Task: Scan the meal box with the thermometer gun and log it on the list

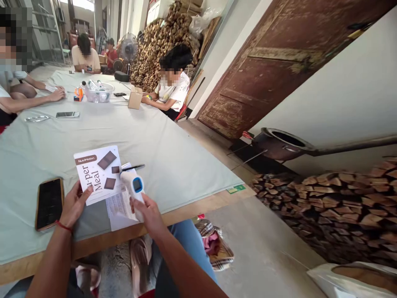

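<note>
My left hand (74,203) has its thumb on the front of a white package (102,186) printed "NutriMotion" and "Meal", with brown squares pictured on it. It is tilted up above the table's near edge. In my right hand (151,215) is a white infrared thermometer (132,186) with a blue-rimmed display facing me; its head is close to the package's right side. Below both lie sheets of handwritten paper (124,215), partly covered. A dark pen (135,167) shows just behind the thermometer. Left of my left hand lies a phone (49,203) with a dark screen.
On the cloth-covered table (186,174) stand a clear basin of bottles (99,93), an orange tape dispenser (78,94) and a small cardboard box (135,98). Another phone (68,115) lies farther off. Several people sit around it. Stacked firewood (335,207) lies on the right.
</note>
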Available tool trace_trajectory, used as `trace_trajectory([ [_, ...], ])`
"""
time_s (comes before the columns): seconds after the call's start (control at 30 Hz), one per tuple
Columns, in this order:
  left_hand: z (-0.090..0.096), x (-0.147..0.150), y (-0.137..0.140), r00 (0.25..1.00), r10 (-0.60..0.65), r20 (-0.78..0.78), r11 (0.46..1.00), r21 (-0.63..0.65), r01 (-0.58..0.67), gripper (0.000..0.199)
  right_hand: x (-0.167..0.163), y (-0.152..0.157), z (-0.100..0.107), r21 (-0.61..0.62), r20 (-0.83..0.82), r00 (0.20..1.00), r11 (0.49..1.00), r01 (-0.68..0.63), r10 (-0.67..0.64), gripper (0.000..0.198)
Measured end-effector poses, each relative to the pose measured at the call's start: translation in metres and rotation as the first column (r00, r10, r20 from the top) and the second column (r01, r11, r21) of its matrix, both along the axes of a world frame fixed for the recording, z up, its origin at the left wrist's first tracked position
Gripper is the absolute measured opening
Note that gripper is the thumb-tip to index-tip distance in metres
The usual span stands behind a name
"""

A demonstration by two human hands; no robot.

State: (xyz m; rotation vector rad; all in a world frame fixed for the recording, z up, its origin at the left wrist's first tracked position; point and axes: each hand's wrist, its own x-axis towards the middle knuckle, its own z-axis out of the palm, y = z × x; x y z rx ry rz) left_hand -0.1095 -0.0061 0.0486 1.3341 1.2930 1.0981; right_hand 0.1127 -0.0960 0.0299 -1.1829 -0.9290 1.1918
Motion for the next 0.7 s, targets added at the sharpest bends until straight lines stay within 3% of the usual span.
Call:
trace_trajectory([
  [0.1, 0.004, 0.0, -0.001, 0.996, -0.051, -0.07, 0.999, 0.009, 0.052, 0.09, -0.026, -0.004, 0.007, -0.06, -0.139, 0.984, 0.991, -0.116, 0.107, 0.036],
  [0.23, 0.004, -0.001, 0.0, 0.988, -0.067, -0.14, 0.997, 0.037, 0.073, 0.089, -0.038, 0.002, 0.006, -0.128, -0.186, 0.972, 0.978, -0.166, 0.141, 0.036],
  [0.43, 0.003, -0.002, 0.001, 0.979, -0.085, -0.185, 0.994, 0.052, 0.096, 0.089, -0.041, 0.004, 0.009, -0.126, -0.096, 0.99, 0.985, -0.118, 0.106, 0.031],
  [0.7, 0.003, -0.002, 0.002, 0.981, -0.104, -0.165, 0.992, 0.049, 0.114, 0.089, -0.046, 0.003, 0.009, -0.151, -0.106, 0.991, 0.983, -0.103, 0.087, 0.03],
])
